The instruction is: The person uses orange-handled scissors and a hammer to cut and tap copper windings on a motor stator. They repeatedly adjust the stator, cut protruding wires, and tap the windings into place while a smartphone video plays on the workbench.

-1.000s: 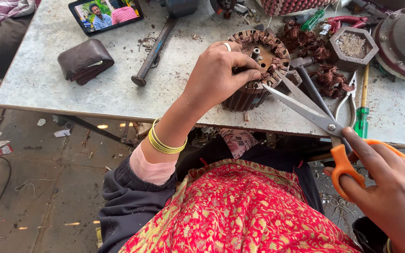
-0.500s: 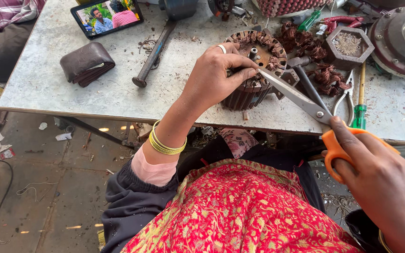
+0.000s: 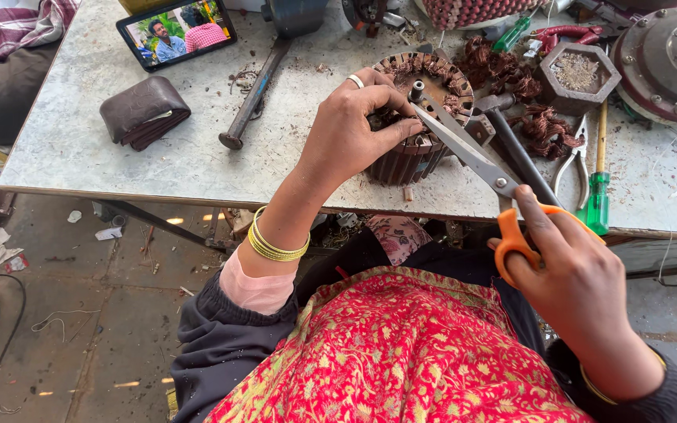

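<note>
Left hand grips motor stator; right hand holds scissors
Blades, wide open a second ago, now nearly closed at stator's top

The person wore dark grey sleeves with pink cuffs, a red patterned garment, gold bangles and a silver ring.

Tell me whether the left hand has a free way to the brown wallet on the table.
Probably yes. The left hand rests on the motor stator, and the brown wallet lies to its left on bare table. Only a metal rod lies between them, flat and easy to pass over.
</note>
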